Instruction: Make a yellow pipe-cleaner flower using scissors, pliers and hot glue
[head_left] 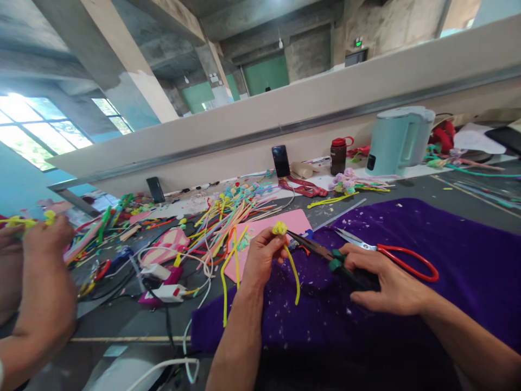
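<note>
My left hand (265, 251) pinches a small yellow pipe-cleaner knot (279, 228), from which a yellow strand (295, 277) hangs down. More yellow strands (224, 282) dangle left of this hand. My right hand (380, 277) is closed around the dark green handles of long-nosed pliers (313, 246). The pliers' tips point left and reach the knot; whether they grip it is too small to tell. Red-handled scissors (407, 259) lie just beyond my right hand on a purple cloth (456, 239).
A co-worker's hands (49, 233) hold yellow pieces at the far left. Coloured pipe cleaners (228, 217), a pink sheet (299, 218), a white cable (205, 266) and glue guns (166, 293) cover the middle and left. Behind stand a phone (280, 161), a bottle (338, 157) and a kettle (396, 141).
</note>
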A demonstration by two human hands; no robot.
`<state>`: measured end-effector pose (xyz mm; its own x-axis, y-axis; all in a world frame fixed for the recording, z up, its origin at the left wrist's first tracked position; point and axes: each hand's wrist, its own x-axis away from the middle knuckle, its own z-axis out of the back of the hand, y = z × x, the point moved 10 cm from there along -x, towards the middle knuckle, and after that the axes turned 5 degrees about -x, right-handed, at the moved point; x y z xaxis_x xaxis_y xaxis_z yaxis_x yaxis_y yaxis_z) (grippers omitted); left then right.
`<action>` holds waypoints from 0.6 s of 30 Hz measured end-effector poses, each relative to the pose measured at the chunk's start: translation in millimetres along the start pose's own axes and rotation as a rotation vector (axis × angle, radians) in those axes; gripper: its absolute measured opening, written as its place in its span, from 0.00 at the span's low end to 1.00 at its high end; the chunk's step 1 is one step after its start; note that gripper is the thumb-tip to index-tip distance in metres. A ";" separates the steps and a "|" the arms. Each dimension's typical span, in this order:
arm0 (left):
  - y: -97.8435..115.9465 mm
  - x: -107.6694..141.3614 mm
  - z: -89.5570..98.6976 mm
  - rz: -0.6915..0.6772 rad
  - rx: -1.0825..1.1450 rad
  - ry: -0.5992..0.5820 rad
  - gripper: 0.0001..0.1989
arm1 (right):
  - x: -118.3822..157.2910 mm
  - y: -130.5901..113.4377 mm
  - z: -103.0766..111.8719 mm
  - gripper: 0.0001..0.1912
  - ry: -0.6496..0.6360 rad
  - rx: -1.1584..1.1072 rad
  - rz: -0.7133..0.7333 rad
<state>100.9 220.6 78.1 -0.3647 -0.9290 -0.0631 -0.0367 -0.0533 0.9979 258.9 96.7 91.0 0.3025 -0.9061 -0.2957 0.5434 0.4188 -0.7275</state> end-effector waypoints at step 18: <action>1.7 -0.3 -1.7 -0.020 -0.017 -0.028 0.09 | -1.3 -0.2 -2.3 0.10 -0.008 0.011 -0.007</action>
<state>102.5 220.2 79.8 -0.3904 -0.9169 -0.0833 -0.0283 -0.0785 0.9965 256.7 97.6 90.1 0.3045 -0.9086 -0.2859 0.5539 0.4131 -0.7229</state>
